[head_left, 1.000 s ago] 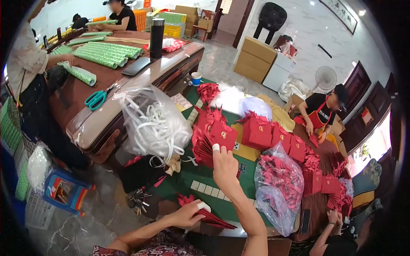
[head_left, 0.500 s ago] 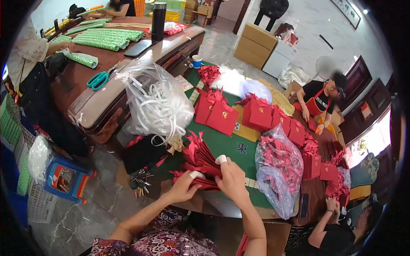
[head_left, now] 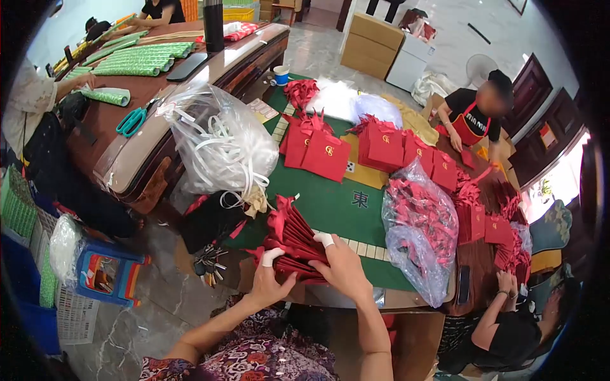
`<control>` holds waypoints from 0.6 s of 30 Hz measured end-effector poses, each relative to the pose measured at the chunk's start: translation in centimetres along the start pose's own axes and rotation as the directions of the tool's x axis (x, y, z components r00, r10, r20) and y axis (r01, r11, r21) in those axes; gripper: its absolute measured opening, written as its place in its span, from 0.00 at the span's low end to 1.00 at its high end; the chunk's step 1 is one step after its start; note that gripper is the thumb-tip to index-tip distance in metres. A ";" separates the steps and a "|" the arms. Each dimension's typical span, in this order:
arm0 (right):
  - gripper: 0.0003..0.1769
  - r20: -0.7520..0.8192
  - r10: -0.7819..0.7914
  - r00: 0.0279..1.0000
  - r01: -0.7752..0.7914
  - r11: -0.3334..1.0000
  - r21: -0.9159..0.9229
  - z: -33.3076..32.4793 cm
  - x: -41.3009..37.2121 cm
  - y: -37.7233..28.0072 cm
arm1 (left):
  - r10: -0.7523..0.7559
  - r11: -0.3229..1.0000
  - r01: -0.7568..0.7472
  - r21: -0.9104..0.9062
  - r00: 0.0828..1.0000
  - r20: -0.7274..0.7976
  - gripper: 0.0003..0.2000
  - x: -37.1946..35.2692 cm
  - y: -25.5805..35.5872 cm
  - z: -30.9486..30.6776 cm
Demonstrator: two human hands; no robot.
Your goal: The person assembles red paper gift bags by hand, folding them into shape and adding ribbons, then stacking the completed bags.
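Note:
A thick bundle of red paper gift bags (head_left: 298, 244) with red ribbon handles stands on edge at the near side of the green table mat (head_left: 318, 202). Both ends of the bundle are between my hands. My left hand (head_left: 270, 282) grips its left side, a white finger cover on one finger. Around the right side is my right hand (head_left: 343, 267), also with a white covering on a finger; its thumb presses on the near edges. Beyond the bundle, more red bags with gold lettering (head_left: 326, 155) lie in overlapping stacks.
A clear plastic bag of white ribbon (head_left: 225, 143) stands at left, and a plastic bag of red ribbons (head_left: 421, 228) at right. Teal scissors (head_left: 132, 120) lie on the brown table (head_left: 105, 149). Co-workers sit at right, one in a red apron (head_left: 473, 124). A blue stool (head_left: 108, 273) is on the floor.
My view has tilted a little downward, so the far table and boxes sit higher. My left hand has shifted slightly left and down along the bundle; both hands still hold it.

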State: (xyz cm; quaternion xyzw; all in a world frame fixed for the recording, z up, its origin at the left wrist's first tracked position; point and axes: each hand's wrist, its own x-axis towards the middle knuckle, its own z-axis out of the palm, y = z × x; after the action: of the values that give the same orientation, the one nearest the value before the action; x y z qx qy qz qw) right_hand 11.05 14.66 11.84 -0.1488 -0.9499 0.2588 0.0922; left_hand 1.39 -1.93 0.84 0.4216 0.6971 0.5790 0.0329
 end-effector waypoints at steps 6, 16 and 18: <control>0.31 -0.026 0.015 1.000 -0.012 0.993 0.120 -0.6 -1.3 -0.2 | 0.130 0.963 -0.100 0.249 0.985 -0.111 0.39 -0.3 -0.1 -0.7; 0.33 -0.087 -0.007 0.996 0.007 1.000 0.002 1.9 -1.1 -0.4 | 0.231 0.965 -0.245 0.093 0.962 0.142 0.46 2.8 -0.2 -1.6; 0.32 -0.091 -0.010 0.996 0.011 1.000 0.014 1.9 -1.2 -0.5 | 0.201 0.973 -0.214 0.084 0.970 0.137 0.43 3.0 -0.3 -1.6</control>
State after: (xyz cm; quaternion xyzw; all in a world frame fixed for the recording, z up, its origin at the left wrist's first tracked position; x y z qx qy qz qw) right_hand 11.54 12.97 10.36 -0.1546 -0.9436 0.2583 0.1381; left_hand -1.56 -1.33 2.45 0.5293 0.6732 0.5163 -0.0042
